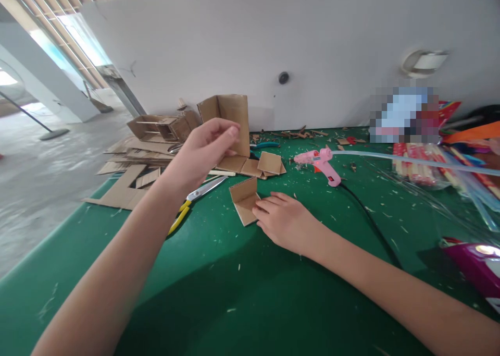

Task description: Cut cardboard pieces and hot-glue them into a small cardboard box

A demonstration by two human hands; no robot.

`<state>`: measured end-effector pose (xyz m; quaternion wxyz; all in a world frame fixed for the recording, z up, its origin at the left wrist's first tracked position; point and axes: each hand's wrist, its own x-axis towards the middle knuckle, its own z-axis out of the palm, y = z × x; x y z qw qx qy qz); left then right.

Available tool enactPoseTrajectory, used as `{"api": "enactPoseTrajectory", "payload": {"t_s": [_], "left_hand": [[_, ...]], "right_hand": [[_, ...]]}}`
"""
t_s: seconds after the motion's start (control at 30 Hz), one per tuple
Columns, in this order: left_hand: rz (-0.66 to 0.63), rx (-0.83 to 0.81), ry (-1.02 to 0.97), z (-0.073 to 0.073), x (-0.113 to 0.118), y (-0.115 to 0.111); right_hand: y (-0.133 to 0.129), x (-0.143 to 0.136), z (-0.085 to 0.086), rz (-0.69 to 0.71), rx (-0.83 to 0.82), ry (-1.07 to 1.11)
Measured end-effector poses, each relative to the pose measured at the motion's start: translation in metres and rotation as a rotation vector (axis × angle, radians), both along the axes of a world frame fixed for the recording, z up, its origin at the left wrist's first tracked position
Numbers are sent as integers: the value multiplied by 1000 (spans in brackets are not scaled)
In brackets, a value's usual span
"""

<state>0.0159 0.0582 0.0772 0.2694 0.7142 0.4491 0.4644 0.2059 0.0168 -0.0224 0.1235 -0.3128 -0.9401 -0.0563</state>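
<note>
My right hand (287,220) rests low over the table with its fingertips on the right edge of a small L-shaped cardboard piece (244,205), one panel flat and one upright. Raised at the left, my left hand (207,145) has loosely bent fingers, and I see nothing between them. Behind it stands a taller folded cardboard panel (238,113), partly covered by the hand. Scissors with yellow handles (205,190) lie below my left hand. Small cardboard squares (269,163) lie beyond the L-shaped piece.
A pink glue gun (322,163) with a long clear glue stick and black cord lies right of centre. Cardboard sheets (121,186) and a cardboard box structure (164,126) fill the back left. Packaged sticks (417,163) and a purple object (472,265) are at right.
</note>
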Motion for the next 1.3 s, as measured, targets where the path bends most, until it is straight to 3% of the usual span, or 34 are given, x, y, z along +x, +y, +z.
{"api": "enactPoseTrajectory", "payload": {"t_s": [0.1,0.2,0.3,0.47,0.63,0.73,0.97,1.1,1.3], "left_hand": [[-154,-179,-243,5,5,-7],[-270,-313,-258,6,11,-16],[-345,-365,-234,5,16,-21],[-414,-418,-217,2,16,-21],[-428,-427,-236,8,12,-23],[-438,-421,-221,12,10,-24],[-457,-368,-134,11,13,-30],[-528,-429,-157,10,15,-34],[-557,-479,-185,11,19,-36]], "right_hand": [[-1,0,16,-107,-161,291],[-2,0,32,-176,-435,763],[-2,2,40,-135,-608,1010],[0,4,42,-119,-619,1070],[2,4,48,-84,-875,1109],[3,5,50,-32,-941,1128],[6,7,44,-127,-692,973],[6,7,41,-188,-442,812],[5,10,40,-253,-247,674]]}}
